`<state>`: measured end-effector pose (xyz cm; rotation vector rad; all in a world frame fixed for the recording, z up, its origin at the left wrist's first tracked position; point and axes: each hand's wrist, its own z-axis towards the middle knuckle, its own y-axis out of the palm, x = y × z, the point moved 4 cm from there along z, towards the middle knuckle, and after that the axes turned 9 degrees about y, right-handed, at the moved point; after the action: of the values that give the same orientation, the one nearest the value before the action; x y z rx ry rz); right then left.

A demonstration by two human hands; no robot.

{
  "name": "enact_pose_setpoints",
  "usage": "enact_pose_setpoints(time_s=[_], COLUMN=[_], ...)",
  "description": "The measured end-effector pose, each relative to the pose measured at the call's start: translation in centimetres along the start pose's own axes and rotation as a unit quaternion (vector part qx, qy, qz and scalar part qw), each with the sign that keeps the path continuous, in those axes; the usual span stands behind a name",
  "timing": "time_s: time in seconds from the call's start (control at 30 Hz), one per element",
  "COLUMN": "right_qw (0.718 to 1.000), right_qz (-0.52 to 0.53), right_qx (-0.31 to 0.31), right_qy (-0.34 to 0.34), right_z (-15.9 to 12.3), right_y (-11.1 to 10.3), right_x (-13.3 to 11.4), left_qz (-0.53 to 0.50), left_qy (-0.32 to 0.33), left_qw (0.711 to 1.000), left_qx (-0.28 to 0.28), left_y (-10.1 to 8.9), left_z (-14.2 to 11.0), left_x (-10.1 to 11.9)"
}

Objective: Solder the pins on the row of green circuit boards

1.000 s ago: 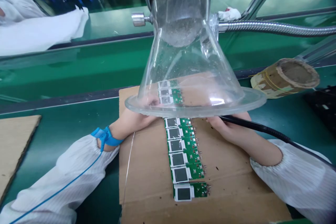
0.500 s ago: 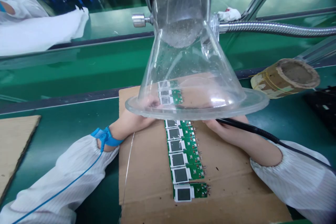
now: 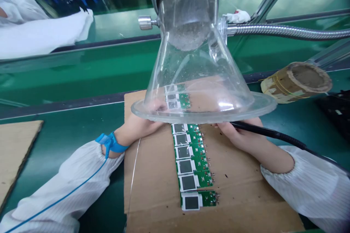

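A row of green circuit boards (image 3: 193, 164) with white-framed dark squares lies on a cardboard sheet (image 3: 153, 178), its far end seen through a clear plastic fume hood (image 3: 198, 80). My left hand (image 3: 139, 125) reaches under the hood rim, and a thin silver solder wire (image 3: 134, 174) runs from it. My right hand (image 3: 236, 133) is shut on a black corded handle (image 3: 262, 131), probably a soldering iron. That handle's tip is hidden behind the hood rim. A blue wrist strap (image 3: 112, 142) circles my left wrist.
A steel gooseneck (image 3: 287, 32) carries the hood above the green bench. A taped roll (image 3: 296, 82) lies at right, a black object (image 3: 335, 111) beyond it. Another cardboard sheet (image 3: 13, 156) sits at left. A co-worker's white sleeve (image 3: 41, 36) lies at the far left.
My right hand and the black handle shift slightly under the hood rim. The boards and my left hand stay in place.
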<state>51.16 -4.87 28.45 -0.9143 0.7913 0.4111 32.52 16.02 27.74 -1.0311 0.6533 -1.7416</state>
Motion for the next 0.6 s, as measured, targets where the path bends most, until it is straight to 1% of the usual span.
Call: enact_pose_setpoints(time_s=[0.13,0.3,0.4,0.5,0.6], right_qw=[1.000,1.000,1.000,1.000,0.998], right_qz=[-0.012,-0.011,-0.012,-0.014,-0.002], right_qx=[-0.022,-0.017,-0.007,0.009,0.026], right_qy=[0.013,0.002,0.001,0.023,0.054], right_z=[0.15,0.08,0.07,0.11,0.25], right_y=[0.24,0.14,0.08,-0.06,-0.27], right_x=[0.21,-0.04,-0.14,-0.03,0.19], left_qz=[0.000,0.003,0.009,0.019,0.005], left_qy=[-0.021,-0.003,-0.014,-0.030,-0.036], left_qw=[0.999,1.000,1.000,0.999,0.999], left_qx=[-0.025,-0.002,0.001,-0.007,-0.012], left_y=[0.28,0.02,-0.07,0.07,0.43], left_z=[-0.03,0.08,0.17,0.17,0.11], left_x=[-0.36,-0.01,0.03,-0.15,-0.41])
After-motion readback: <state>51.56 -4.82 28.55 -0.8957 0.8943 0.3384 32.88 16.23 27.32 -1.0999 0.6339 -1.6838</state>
